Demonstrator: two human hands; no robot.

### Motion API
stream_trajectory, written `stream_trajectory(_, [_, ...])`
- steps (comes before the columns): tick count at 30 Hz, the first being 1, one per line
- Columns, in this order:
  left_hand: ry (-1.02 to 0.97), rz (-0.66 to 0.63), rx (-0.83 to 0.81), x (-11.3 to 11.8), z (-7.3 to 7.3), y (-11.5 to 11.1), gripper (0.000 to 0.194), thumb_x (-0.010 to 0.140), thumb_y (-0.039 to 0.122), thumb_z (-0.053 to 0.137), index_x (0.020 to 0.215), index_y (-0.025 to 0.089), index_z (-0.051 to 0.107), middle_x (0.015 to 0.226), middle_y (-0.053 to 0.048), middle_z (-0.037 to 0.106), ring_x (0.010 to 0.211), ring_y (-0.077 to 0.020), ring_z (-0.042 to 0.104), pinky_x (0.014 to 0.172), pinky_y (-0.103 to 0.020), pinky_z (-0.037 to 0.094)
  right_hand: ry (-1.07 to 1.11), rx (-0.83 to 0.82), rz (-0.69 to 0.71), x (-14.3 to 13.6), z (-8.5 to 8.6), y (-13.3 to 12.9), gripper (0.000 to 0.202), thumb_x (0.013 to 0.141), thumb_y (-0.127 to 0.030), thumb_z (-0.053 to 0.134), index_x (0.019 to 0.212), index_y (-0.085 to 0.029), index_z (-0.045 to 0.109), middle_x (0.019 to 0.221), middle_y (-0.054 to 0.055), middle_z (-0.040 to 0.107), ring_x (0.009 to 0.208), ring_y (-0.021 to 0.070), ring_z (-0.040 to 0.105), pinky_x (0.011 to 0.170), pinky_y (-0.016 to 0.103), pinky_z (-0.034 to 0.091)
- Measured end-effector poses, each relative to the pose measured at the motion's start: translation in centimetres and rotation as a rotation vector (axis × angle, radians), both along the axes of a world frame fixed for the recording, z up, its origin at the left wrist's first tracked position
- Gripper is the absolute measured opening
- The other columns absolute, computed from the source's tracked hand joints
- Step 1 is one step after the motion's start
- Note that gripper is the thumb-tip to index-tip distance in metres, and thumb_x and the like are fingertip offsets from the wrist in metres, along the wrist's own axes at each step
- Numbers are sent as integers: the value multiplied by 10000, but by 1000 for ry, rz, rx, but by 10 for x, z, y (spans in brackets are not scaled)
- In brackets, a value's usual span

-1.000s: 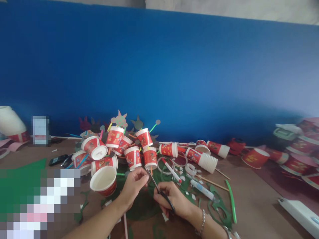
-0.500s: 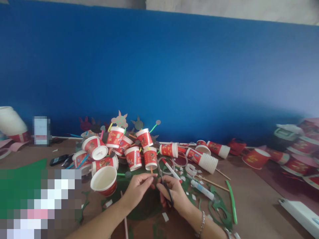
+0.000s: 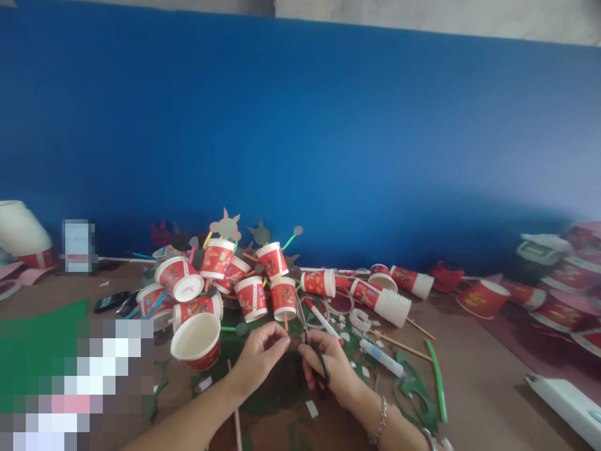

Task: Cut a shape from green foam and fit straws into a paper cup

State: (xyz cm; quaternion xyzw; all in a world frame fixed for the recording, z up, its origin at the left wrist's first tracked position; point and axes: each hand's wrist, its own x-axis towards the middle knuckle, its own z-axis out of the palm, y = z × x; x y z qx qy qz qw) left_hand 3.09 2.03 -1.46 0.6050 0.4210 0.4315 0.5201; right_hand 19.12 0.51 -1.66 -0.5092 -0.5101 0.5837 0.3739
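Note:
My right hand [image 3: 328, 363] grips black-handled scissors [image 3: 317, 357], with its fingers in and around the loops. Their blades point up and away, toward a red paper cup [image 3: 283, 299] with an orange straw [image 3: 286, 322] below it. My left hand [image 3: 263, 354] is to the left of the scissors, thumb and fingertips pinched together; whatever may be between them is too small to make out. Both hands are over a dark green sheet [image 3: 263, 398] scattered with white scraps. A large white-rimmed paper cup [image 3: 195, 341] sits just left of my left hand.
Red paper cups with paper animal heads [image 3: 227, 227] crowd the back. To the right lie a stack of cups [image 3: 382, 302], a tape roll [image 3: 360, 319], a red-capped marker [image 3: 326, 321], a glue tube [image 3: 381, 358] and a green strip [image 3: 436, 381]. A blue panel [image 3: 300, 125] stands behind.
My hands have drawn slightly apart. The scissors have shifted a little right, and the left fingertips have moved back from the blades.

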Motion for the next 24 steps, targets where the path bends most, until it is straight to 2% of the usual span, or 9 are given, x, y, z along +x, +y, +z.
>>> stream_trajectory(9, [-48, 28, -44, 1, 3, -2, 226, 743, 356, 588, 640, 160, 541, 588, 28, 484, 567, -117, 421, 539, -215, 330, 33, 33, -30, 1, -4, 2, 306, 726, -453, 579, 778, -164, 495, 373, -73, 498, 279, 64, 423, 261, 117, 228])
stream_trajectory(14, [-11, 130, -58, -2, 2, 4, 198, 718, 333, 575, 614, 170, 532, 556, 39, 479, 534, -115, 414, 513, -216, 310, 38, 83, -160, 2, 2, 2, 336, 743, -487, 582, 768, -162, 500, 406, -65, 493, 320, 69, 446, 280, 123, 248])
stream_trajectory(18, [157, 110, -57, -4, 4, 6, 141, 700, 256, 545, 589, 170, 563, 528, 33, 513, 520, -129, 451, 513, -228, 319, 20, 138, -248, 1, 6, 3, 354, 732, -508, 592, 753, -166, 500, 405, -62, 483, 329, 76, 434, 294, 142, 248])
stream_trajectory(24, [556, 89, 95, -12, 8, 7, 120, 658, 161, 539, 562, 178, 608, 570, -6, 601, 576, -161, 528, 555, -247, 331, 42, 145, -208, 1, 5, 5, 360, 705, -511, 615, 745, -172, 501, 421, -50, 509, 354, 93, 460, 321, 166, 278])
